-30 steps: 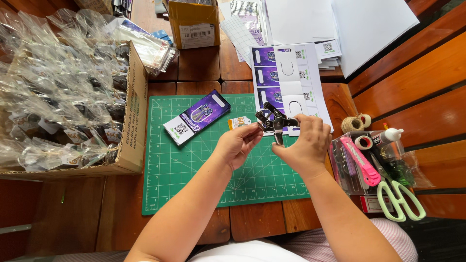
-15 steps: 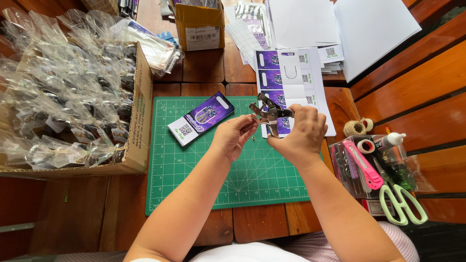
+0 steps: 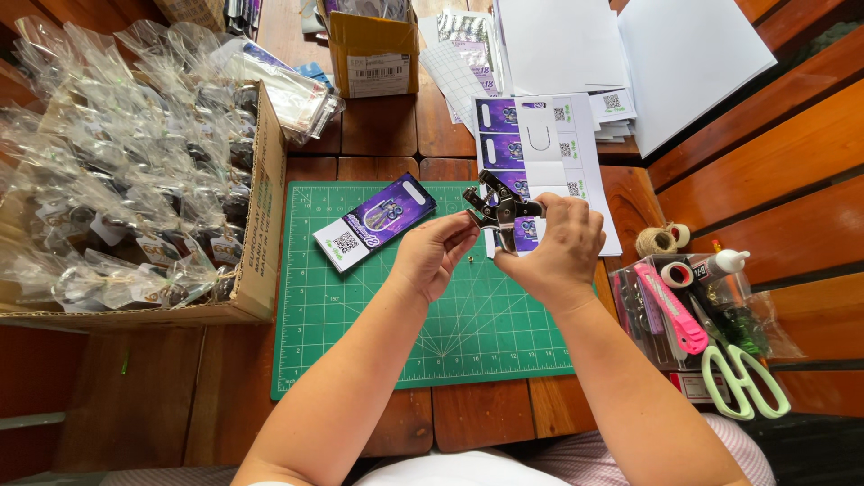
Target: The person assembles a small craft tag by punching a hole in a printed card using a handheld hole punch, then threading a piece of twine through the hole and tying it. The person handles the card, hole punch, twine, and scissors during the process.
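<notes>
both hands meet above a green cutting mat (image 3: 378, 306) on a wooden bench (image 3: 468, 418). the right hand (image 3: 553, 252) grips metal eyelet pliers (image 3: 495, 209); the left hand (image 3: 432, 256) pinches at their jaws. a purple printed card (image 3: 376, 220) lies just left, and a small brass eyelet (image 3: 469, 258) rests on the mat.

Right hand (image 3: 553, 247) hides punch (image 3: 495, 209) handles; part between left hand (image 3: 432, 256) fingertips too small to tell. Box (image 3: 256, 225) cut off at left edge.
</notes>
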